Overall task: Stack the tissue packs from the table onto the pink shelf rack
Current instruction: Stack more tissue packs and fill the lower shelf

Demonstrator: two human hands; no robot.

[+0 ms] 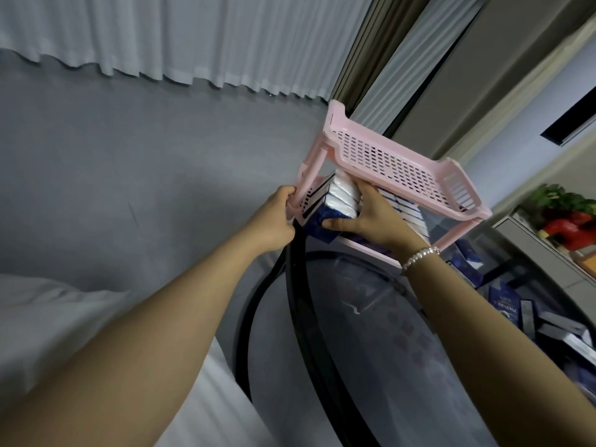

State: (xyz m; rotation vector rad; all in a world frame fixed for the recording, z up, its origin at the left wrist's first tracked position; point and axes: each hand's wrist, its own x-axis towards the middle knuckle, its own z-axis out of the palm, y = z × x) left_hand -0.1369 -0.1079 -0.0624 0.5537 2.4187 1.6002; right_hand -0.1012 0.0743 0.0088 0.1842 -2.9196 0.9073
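**Desk:** What does the frame show?

**Photographer:** A person at a round glass worktop point(371, 333) with a black rim, loading a pink shelf rack point(396, 166) that stands at the worktop's far edge. The right hand point(371, 221) grips a tissue pack point(335, 201), blue wrapper with white tissue showing, its fingers curled over the top and thumb under the near end, at the left end of the rack's lower tier. A beaded bracelet point(419, 258) sits on that wrist.

**Desk:** And the other hand?

**Photographer:** The left hand point(279, 214) holds the rack's near-left post, fingers wrapped round it, apparently to steady it.

**Desk:** How far along is the job?

**Photographer:** Partway, by the look of it. The lower tier already carries a row of stacked packs point(400, 208) running to the right behind the hand. The top tray, a perforated pink basket, holds nothing that can be seen. More loose packs point(522, 321) lie heaped at the worktop's right edge, so a fair share remains.

**Desk:** Is the held pack seated?

**Photographer:** Not fully; its near end juts past the tier's front edge. Whether it touches the neighbouring packs cannot be told.

**Desk:** Surroundings?

**Photographer:** White pleated curtains point(161, 37) above a grey floor.
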